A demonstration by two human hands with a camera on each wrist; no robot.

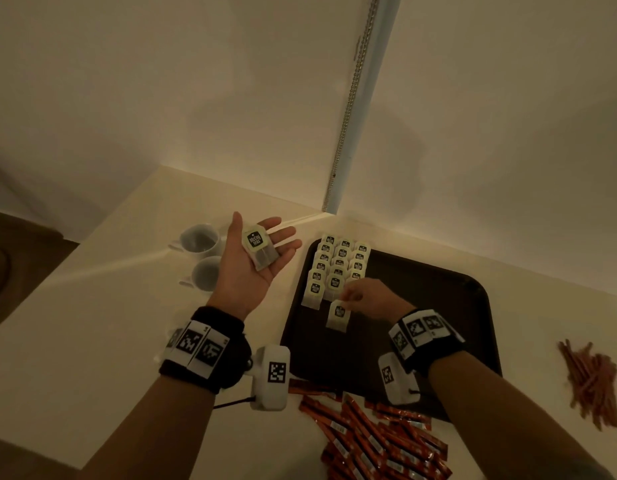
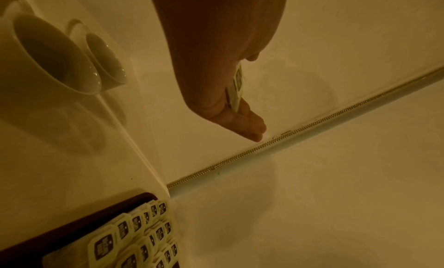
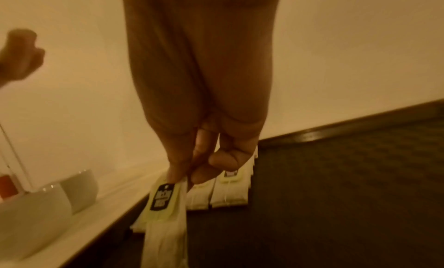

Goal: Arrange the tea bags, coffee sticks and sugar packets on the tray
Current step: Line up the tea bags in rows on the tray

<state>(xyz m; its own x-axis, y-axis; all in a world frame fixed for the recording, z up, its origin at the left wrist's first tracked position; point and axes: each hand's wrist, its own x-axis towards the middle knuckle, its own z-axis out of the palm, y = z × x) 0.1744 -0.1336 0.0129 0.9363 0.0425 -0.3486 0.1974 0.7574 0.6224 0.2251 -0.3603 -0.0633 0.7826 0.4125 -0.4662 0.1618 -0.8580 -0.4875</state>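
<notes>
You are mid tea-bag row: your right hand pinches a tea bag to lay on the tray beside the rows, while your left hand, palm flat, carries the spare bag.

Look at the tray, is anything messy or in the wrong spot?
On the tray the tea bags sit in tidy rows. The orange coffee sticks lie jumbled on the counter off the tray, and so does the loose pile of sugar packets.

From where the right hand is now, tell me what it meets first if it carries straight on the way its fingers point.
The right hand, pinching a tea bag by its top, points at the rows of tea bags on the tray. It would probably meet the nearest bags of those rows first; how high it hangs is unclear.
</notes>
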